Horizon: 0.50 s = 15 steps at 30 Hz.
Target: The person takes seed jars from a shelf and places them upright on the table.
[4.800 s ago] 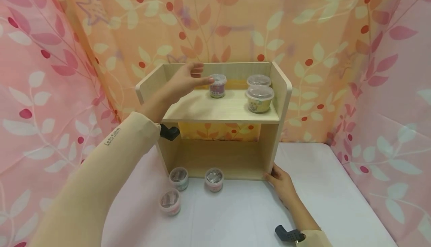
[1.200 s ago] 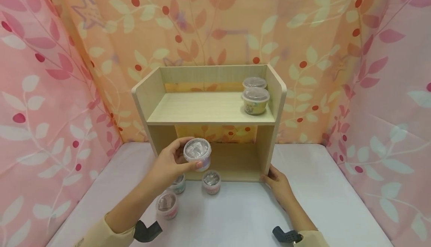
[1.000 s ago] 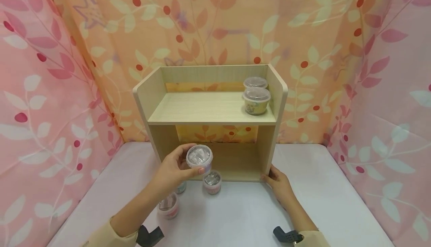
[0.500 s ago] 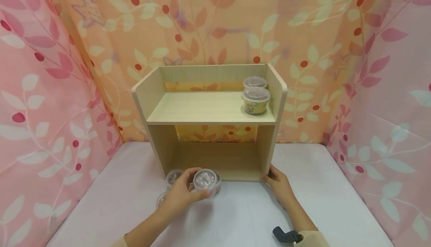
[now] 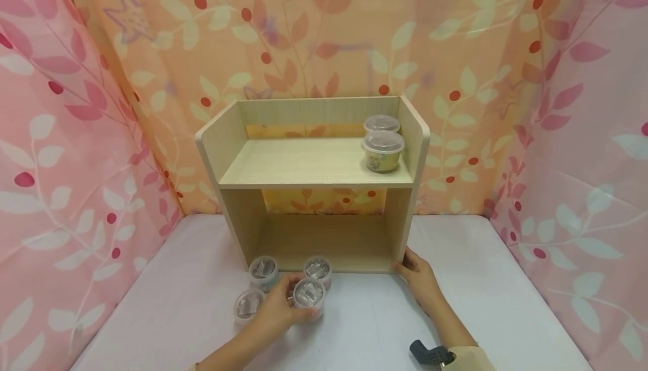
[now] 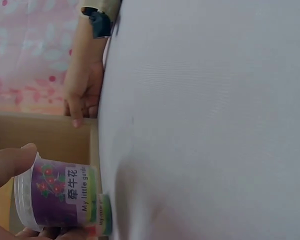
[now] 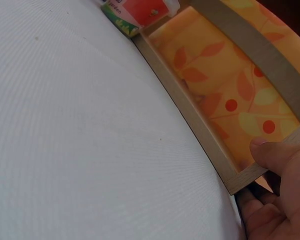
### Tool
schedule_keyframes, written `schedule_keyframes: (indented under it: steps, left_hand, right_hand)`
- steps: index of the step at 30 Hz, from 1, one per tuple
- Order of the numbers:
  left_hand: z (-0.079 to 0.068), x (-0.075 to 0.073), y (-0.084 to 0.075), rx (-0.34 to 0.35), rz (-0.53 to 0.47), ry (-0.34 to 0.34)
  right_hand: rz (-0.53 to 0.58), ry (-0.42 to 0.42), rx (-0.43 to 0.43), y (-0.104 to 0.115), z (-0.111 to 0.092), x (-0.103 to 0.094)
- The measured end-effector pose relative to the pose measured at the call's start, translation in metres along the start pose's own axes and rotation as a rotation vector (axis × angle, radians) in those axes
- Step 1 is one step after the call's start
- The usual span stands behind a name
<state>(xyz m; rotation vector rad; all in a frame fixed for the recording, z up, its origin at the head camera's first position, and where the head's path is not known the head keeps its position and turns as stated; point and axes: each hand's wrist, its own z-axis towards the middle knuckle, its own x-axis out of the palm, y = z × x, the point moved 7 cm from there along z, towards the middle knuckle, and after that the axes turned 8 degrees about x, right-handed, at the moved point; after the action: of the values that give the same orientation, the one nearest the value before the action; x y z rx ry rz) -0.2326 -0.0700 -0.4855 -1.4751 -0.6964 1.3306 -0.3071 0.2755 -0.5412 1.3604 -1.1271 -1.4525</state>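
Purple tub (image 6: 57, 192) is held roughly upright in front of the shelf (image 5: 316, 160), a bit L of its middle, gripped btwn thumb & fingers of the L hand (image 5: 277, 310); whether its base meets the cloth (image 5: 364, 326) can't be told. Prob. light, w/ thin but fairly stiff plastic walls; likely slick, & apt to dent if squeezed hard. Best taken round the upper wall, just under the lid, thumb opp. fingers. Shape: short, round; translucent lid, crinkled silvery stuff seen thru it, flower-print label.

Pink tub (image 5: 318, 268) is placed at the shelf's lower front edge; teal tub (image 5: 264, 272) & another tub (image 5: 248, 305) are grouped by its L front corner. Two wider lidded bowls (image 5: 382, 154) are set on its top board, R end. Its R side panel, low down, is grasped by the R hand (image 5: 422, 281).

Shelf: pale wood-grain board, rounded corners. Cloth beneath it: whitish, finely ribbed. Leaf-print curtain (image 5: 314, 28) is hung behind it.
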Motion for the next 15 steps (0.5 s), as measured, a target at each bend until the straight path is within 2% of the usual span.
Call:
schedule_keyframes:
  steps: [7, 15]
  left_hand:
    - [-0.003, 0.005, 0.012, 0.0, 0.055, 0.012]
    - [-0.006, 0.009, 0.014, 0.012, -0.024, 0.047]
  right_hand:
    - [-0.001, -0.003, 0.007, 0.001, 0.001, -0.001]
    - [-0.02, -0.001, 0.008, -0.001, 0.0, -0.001]
